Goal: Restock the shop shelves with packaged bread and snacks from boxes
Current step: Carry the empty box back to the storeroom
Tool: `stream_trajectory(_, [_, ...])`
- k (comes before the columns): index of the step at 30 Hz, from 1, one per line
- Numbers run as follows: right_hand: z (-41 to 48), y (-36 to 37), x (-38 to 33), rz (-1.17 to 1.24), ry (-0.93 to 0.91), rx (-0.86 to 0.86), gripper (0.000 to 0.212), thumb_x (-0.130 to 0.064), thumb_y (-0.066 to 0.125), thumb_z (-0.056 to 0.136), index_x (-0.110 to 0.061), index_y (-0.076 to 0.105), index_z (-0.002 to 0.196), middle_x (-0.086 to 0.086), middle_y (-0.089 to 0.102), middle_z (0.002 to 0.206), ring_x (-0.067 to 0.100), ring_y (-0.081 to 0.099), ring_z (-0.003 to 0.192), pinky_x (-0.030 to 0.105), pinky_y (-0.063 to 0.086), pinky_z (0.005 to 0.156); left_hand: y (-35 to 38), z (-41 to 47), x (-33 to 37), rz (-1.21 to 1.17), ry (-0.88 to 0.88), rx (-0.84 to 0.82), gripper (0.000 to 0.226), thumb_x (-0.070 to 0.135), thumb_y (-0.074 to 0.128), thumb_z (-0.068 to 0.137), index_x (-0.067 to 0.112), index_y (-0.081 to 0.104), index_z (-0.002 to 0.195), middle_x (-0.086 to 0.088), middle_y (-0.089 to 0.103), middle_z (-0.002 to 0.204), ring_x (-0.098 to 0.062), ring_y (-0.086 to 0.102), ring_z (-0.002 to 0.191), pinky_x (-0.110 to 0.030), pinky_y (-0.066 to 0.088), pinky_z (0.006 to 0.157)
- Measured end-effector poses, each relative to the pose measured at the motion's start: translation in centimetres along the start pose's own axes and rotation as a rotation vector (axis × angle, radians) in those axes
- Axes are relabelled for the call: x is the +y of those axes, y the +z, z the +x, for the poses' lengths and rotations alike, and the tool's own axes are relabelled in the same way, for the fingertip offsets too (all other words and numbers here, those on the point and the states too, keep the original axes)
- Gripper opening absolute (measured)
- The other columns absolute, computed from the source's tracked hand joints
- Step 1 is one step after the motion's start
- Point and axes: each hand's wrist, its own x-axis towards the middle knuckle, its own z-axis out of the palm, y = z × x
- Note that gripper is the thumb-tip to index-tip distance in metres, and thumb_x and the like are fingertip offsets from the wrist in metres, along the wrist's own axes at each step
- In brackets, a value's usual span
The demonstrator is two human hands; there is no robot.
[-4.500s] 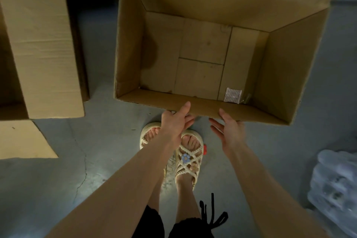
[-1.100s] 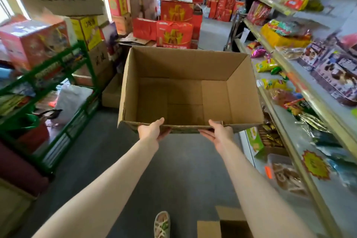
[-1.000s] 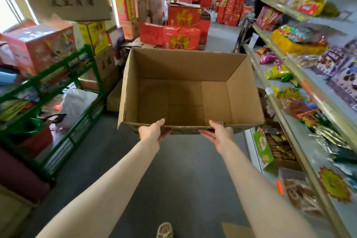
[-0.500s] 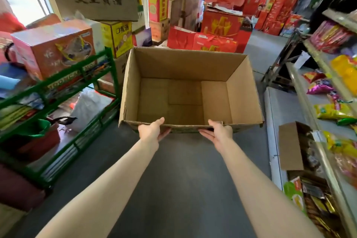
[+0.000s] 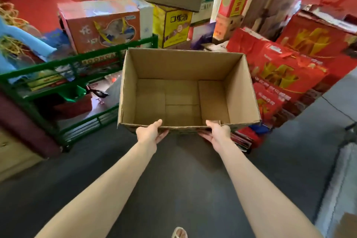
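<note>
At 6 o'clock a sandalled foot point(image 5: 179, 233) stands on the grey floor point(image 5: 183, 176). Both arms reach toward 12 o'clock: the left hand point(image 5: 149, 133) and right hand point(image 5: 217, 131) each grip the near wall of the cardboard box point(image 5: 185, 65), thumbs over the rim and fingers underneath. The box is held off the floor, open-topped, with its bottom flaps in view. A green rack point(image 5: 77, 62) stands at 9 o'clock with an orange carton point(image 5: 100, 27) on it. Red gift boxes point(image 5: 286, 71) are stacked at 2 o'clock, and a yellow carton point(image 5: 173, 27) sits beyond at 12.

The box point(image 5: 181, 67) swings left, away from the shelves, and now fronts the green rack point(image 5: 77, 62) and red cartons point(image 5: 286, 71)
</note>
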Motion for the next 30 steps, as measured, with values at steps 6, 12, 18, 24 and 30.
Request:
stream_trajectory(6, [7.5,3.1,-0.2,-0.144,0.092,-0.099,0.035,0.004,0.06,0.09,0.001,0.044,0.121,0.024,0.055,0.121,0.035,0.063,0.094,0.043,0.057,0.066,1.3,4.3,-0.4,-0.124,-0.019,0.159,0.051,0.005,0.072,0.084,0.003,0.046,0.128,-0.017,0.06,0.119,-0.027,0.069,0.081,-0.032,0.061,0.059])
stream_trajectory(12, [15.1,8.2,1.9,-0.271,0.159,-0.189,0.03,0.005,0.06,0.089,0.004,0.048,0.117,0.026,0.057,0.114,0.037,0.063,0.09,0.035,0.057,0.044,1.1,11.2,-0.7,-0.257,0.006,0.283,0.052,0.0,0.071,0.083,-0.008,0.045,0.128,-0.024,0.059,0.12,-0.028,0.067,0.083,-0.029,0.057,0.051])
stream_trajectory(18, [22.1,14.1,3.7,-0.387,0.229,-0.197,0.034,0.005,0.062,0.088,0.002,0.048,0.118,0.028,0.056,0.122,0.041,0.062,0.103,0.034,0.057,0.045,1.4,18.1,1.0,-0.315,-0.053,0.364,0.043,-0.002,0.067,0.086,-0.008,0.047,0.124,-0.024,0.06,0.119,-0.031,0.066,0.093,-0.031,0.058,0.049])
stream_trajectory(24, [27.6,18.8,5.4,-0.438,0.329,-0.227,0.04,0.005,0.06,0.09,0.002,0.045,0.127,0.021,0.055,0.123,0.035,0.062,0.103,0.039,0.058,0.066,1.3,24.3,2.4,-0.378,-0.103,0.436,0.04,-0.004,0.065,0.087,-0.007,0.049,0.123,-0.025,0.06,0.12,-0.032,0.064,0.101,-0.034,0.059,0.056])
stream_trajectory(30, [34.3,22.7,9.5,-0.535,0.408,-0.233,0.04,0.002,0.06,0.091,-0.003,0.044,0.127,0.017,0.055,0.124,0.031,0.06,0.105,0.041,0.058,0.078,0.1,32.0,1.7,-0.388,-0.201,0.527,0.044,0.003,0.067,0.087,0.003,0.049,0.128,-0.017,0.059,0.125,-0.028,0.065,0.099,-0.041,0.059,0.078])
